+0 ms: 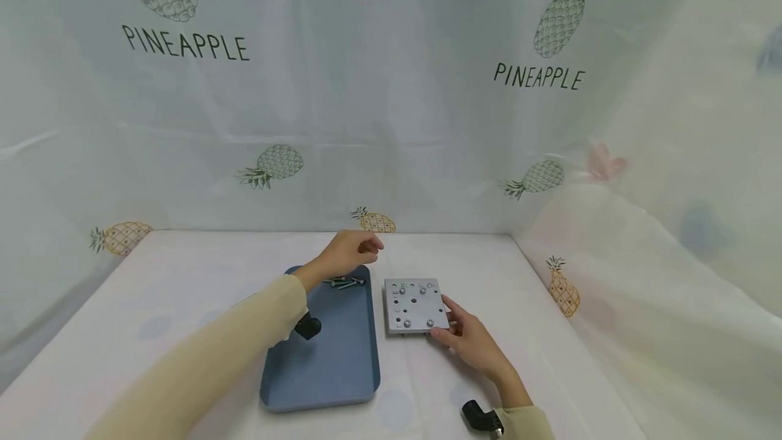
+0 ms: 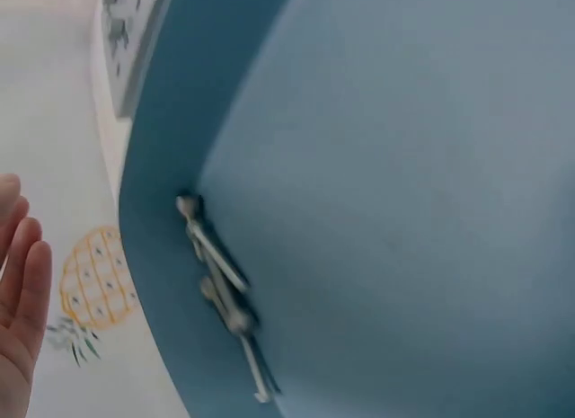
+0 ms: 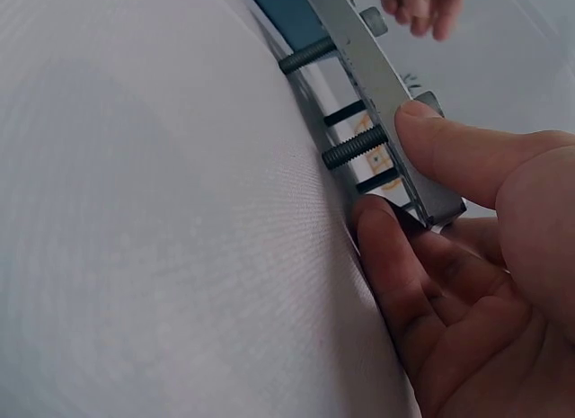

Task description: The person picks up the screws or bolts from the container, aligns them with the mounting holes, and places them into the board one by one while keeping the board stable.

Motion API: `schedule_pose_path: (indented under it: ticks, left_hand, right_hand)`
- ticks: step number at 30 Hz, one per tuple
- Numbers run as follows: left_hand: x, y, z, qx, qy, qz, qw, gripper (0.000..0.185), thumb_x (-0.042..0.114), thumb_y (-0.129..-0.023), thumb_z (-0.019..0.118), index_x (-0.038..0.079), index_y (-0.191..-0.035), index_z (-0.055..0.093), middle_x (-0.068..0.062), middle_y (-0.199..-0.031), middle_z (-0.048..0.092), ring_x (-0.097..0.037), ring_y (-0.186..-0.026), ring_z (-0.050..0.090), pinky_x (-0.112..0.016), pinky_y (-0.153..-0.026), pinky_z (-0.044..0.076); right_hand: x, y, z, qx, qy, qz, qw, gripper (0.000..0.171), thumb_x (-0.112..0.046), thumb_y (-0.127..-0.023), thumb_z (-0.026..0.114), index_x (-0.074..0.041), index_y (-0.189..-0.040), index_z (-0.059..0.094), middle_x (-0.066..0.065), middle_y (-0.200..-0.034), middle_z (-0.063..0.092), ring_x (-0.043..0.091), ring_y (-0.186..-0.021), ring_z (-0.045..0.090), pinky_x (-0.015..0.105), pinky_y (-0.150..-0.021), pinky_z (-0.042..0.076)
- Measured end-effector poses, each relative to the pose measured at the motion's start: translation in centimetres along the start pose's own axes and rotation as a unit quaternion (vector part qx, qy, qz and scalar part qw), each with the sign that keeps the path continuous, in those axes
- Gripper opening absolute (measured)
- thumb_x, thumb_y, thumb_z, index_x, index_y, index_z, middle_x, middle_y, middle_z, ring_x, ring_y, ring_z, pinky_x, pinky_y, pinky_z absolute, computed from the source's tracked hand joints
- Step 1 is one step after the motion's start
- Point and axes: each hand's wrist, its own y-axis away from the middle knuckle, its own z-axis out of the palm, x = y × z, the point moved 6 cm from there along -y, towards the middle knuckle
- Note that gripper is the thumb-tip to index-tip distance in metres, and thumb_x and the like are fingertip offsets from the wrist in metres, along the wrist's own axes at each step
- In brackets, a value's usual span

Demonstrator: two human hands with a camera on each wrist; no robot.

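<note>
Near the middle of the head view, slightly right of center, the plate (image 1: 414, 305) sits on the white table (image 1: 183, 284), raised on bolts whose threaded shanks (image 3: 355, 148) show beneath it in the right wrist view. The right hand (image 1: 470, 338) pinches the plate's lower right corner, thumb (image 3: 467, 153) on top and fingers (image 3: 395, 256) curled under the edge. That grip looks sound; to my eye it should stay low and firm so the plate does not rock on its bolts while anything is worked into the holes from above.

Just left of the plate lies the blue tray (image 1: 324, 358), and at its upper end a small cluster of loose screws (image 1: 347, 282), also seen against the tray's rim in the left wrist view (image 2: 220, 292). The left hand (image 1: 351, 250) hovers just above that end of the tray with its fingers curled in, tips drawn together. Whether a screw sits between them I cannot tell; nothing shows plainly in any view, and the left wrist view catches only the edge of the palm (image 2: 18, 292) at lower left.

As a judgement, the screws lie touching and partly crossed, so taking one cleanly would call for a fingertip pinch on a single head rather than a scoop. Carrying it to the plate, the shaft is best kept upright over a free hole, since a tilted start may bind the thread.
</note>
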Motion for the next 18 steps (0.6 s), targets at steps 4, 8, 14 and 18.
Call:
schedule_pose_path:
  ticks: [4, 8, 14, 18]
  left_hand:
    - [-0.9, 1.3, -0.6, 0.0, -0.017, 0.005, 0.9998, 0.022, 0.005, -0.098, 0.075, 0.007, -0.12, 0.074, -0.011, -0.112, 0.076, -0.023, -0.104, 0.071, -0.042, -0.095, 0.058]
    - [-1.3, 2.1, -0.1, -0.014, -0.048, 0.014, 0.9986, 0.023, 0.001, -0.095, 0.075, 0.005, -0.118, 0.074, -0.012, -0.112, 0.077, -0.024, -0.102, 0.072, -0.044, -0.094, 0.058]
    - [-1.7, 2.6, 1.1, -0.038, -0.082, 0.019, 0.9958, 0.019, 0.001, -0.09, 0.08, 0.009, -0.107, 0.077, -0.004, -0.108, 0.078, -0.022, -0.101, 0.073, -0.045, -0.093, 0.058]
    - [-2.1, 2.7, 1.5, -0.038, -0.088, 0.013, 0.9953, 0.018, 0.002, -0.089, 0.082, 0.011, -0.103, 0.077, -0.003, -0.105, 0.078, -0.021, -0.099, 0.072, -0.045, -0.092, 0.058]
  right_hand:
    - [0.1, 0.0, 0.0, 0.002, 0.002, 0.003, 1.0, 0.085, -0.026, -0.096, 0.082, -0.007, -0.165, 0.037, 0.01, -0.12, 0.068, 0.017, -0.086, 0.061, 0.024, -0.069, 0.052]
    - [0.3, 0.0, -0.1, 0.008, 0.005, 0.005, 1.0, 0.084, -0.027, -0.096, 0.082, -0.007, -0.164, 0.037, 0.01, -0.119, 0.068, 0.017, -0.085, 0.061, 0.024, -0.068, 0.052]
    - [0.3, 0.2, 0.0, 0.009, 0.002, 0.009, 1.0, 0.084, -0.027, -0.095, 0.082, -0.007, -0.164, 0.038, 0.01, -0.12, 0.068, 0.017, -0.085, 0.061, 0.024, -0.068, 0.052]
    - [0.0, 0.1, 0.1, 0.007, 0.002, 0.003, 1.0, 0.084, -0.026, -0.095, 0.082, -0.007, -0.164, 0.038, 0.01, -0.12, 0.068, 0.018, -0.087, 0.061, 0.024, -0.069, 0.052]
